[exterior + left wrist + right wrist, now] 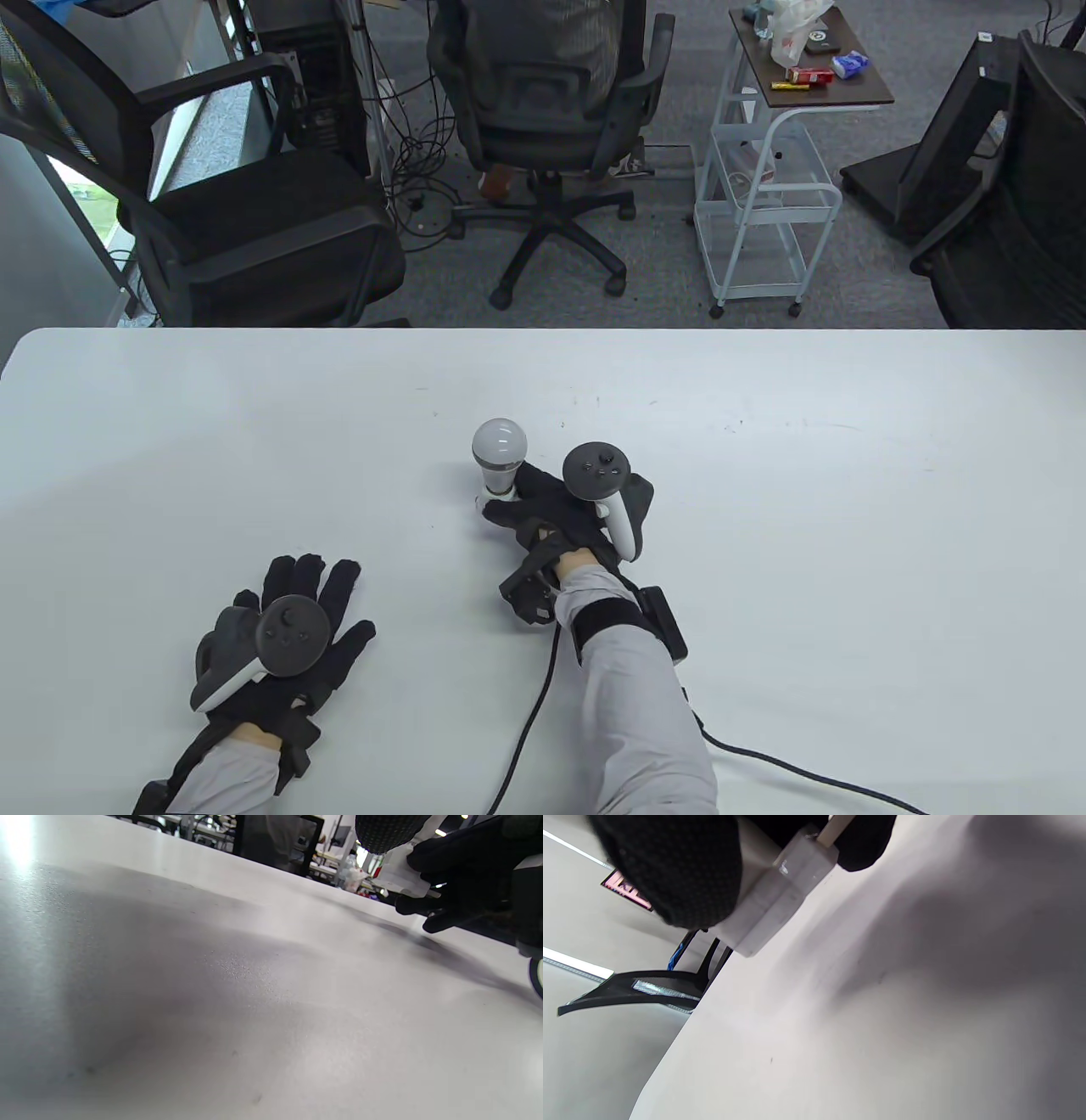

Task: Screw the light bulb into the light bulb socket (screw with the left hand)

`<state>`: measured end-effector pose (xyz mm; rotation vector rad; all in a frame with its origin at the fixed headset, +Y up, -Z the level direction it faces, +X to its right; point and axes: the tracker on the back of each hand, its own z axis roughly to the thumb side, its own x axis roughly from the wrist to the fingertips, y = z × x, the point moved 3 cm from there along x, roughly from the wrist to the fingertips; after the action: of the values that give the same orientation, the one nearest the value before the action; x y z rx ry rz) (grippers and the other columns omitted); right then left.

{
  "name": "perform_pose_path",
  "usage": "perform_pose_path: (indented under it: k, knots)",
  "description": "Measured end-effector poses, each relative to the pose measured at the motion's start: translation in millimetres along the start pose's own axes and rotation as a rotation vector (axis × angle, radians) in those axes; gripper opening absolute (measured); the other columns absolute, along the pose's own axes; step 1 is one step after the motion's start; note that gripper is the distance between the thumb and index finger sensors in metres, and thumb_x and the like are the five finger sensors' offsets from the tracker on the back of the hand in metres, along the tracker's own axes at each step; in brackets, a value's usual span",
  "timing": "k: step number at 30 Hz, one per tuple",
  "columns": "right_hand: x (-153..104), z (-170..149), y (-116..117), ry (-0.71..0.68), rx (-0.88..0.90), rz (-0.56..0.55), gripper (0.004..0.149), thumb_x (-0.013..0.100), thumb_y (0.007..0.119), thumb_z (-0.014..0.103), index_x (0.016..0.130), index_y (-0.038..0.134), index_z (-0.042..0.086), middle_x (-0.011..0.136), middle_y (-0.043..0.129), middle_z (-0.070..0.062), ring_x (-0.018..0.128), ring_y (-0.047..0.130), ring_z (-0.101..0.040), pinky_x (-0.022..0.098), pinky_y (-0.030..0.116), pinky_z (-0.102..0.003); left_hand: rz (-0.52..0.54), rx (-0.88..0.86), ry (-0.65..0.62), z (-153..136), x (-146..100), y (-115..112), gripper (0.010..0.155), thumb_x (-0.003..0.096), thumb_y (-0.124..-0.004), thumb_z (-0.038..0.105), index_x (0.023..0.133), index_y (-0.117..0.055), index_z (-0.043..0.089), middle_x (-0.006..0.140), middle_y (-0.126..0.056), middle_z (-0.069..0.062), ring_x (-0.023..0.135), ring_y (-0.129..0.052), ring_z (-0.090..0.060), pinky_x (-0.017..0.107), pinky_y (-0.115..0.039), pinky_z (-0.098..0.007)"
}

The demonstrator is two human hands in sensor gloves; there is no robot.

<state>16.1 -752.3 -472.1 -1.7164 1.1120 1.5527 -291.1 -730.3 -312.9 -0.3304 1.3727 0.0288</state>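
White table [764, 475] | right hand [564, 509] grips socket [495, 495] | left hand [288, 632] flat

Even, bright overhead light fills the table view; the matte white table [764, 526] carries soft shadows. Left wrist view shows corner glare (top left), and both wrist views blur nearby.

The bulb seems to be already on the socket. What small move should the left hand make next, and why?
Probably lift the left hand and bring it to the light bulb. It rests flat on the table, fingers spread, apart from the bulb, while the right hand grips the socket below the bulb, which stands upright. How far it is screwed cannot be told.
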Motion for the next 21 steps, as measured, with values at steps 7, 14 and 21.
perform_pose_path:
  k: [7,14,21]
  knots:
    - [27,-15,6,0.149,-0.017,0.012,0.063,0.05,0.09,0.033,0.103,0.056,0.028,0.111,0.057,-0.001,0.106,0.037,-0.035,0.076,0.01,-0.061,0.014,-0.032,0.004,-2,1,4,0.076,0.0657,-0.059,0.054,0.123,-0.025,0.017,0.121,-0.021,-0.033,0.107,-0.013,-0.057,0.063,-0.02,-0.086]
    - [28,-27,11,0.231,-0.072,0.034,0.064,0.053,0.087,0.033,0.104,0.047,0.036,0.114,0.042,0.007,0.109,0.018,-0.021,0.078,0.0,-0.048,0.015,-0.035,-0.013,3,0,6,0.076,0.0656,-0.06,0.054,0.123,-0.027,0.017,0.121,-0.022,-0.033,0.107,-0.013,-0.058,0.063,-0.02,-0.086]
    - [9,-34,5,0.164,-0.052,0.149,0.081,0.053,0.083,0.038,0.104,0.02,0.034,0.116,0.02,-0.001,0.104,0.005,-0.031,0.071,-0.002,-0.051,0.036,-0.035,-0.031,5,-3,10,0.077,0.0653,-0.061,0.055,0.123,-0.026,0.018,0.121,-0.02,-0.033,0.107,-0.012,-0.057,0.063,-0.019,-0.086]
